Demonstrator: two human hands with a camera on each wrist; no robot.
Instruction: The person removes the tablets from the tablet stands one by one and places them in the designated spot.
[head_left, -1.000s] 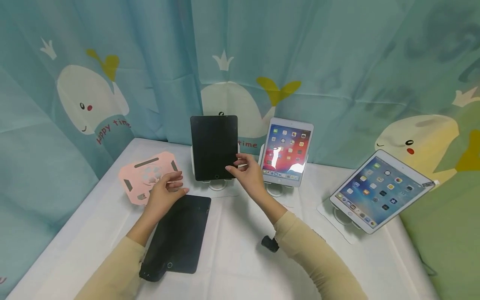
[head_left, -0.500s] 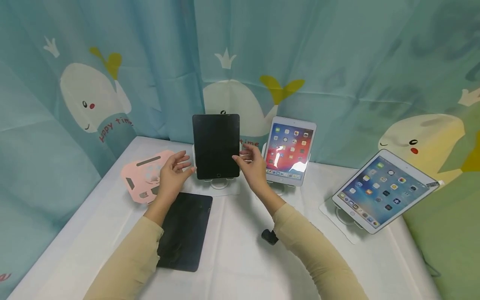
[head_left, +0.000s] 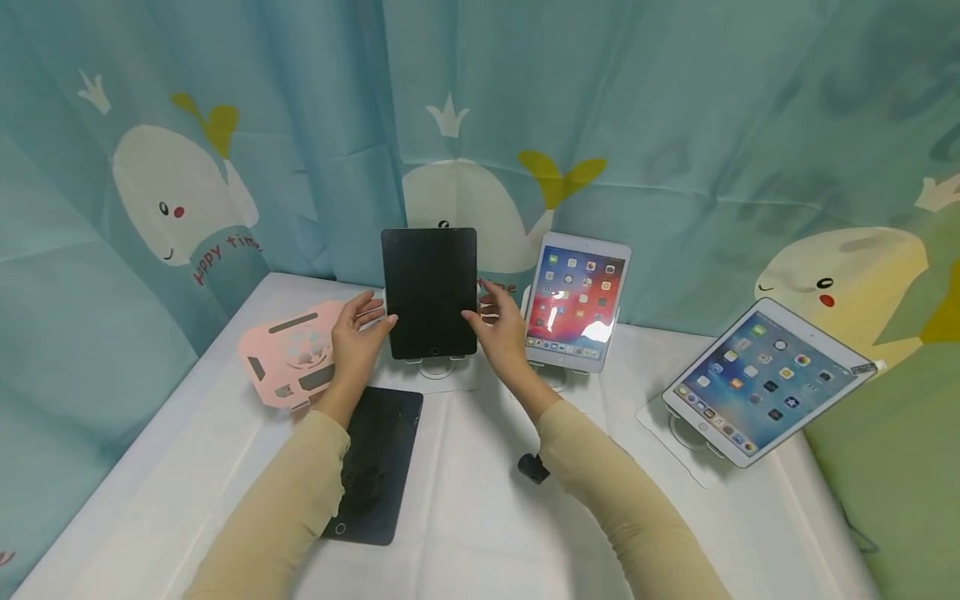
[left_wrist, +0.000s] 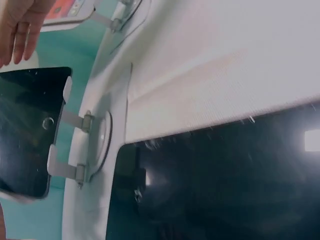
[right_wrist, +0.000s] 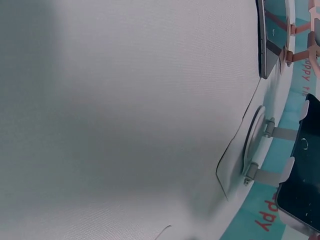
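Observation:
A black tablet stands upright on a white stand. My left hand is at its left edge, thumb tip overlapping the border in the head view. The left wrist view shows only a sliver of it below the tablet. On the other side my right hand has its thumb over the right border. Its extended fingers end right beside the tablet's edge in the left wrist view. Neither hand's fingers are seen wrapped round the tablet.
Another dark tablet lies flat beneath my left forearm. A pink stand is at the left. White tablets with lit screens stand at centre right and far right. A patterned curtain hangs behind the white table.
My left hand has moved up and right from beside the pink stand to the upright tablet's left edge. My right hand has risen slightly along its right edge. The tablet has stayed put.

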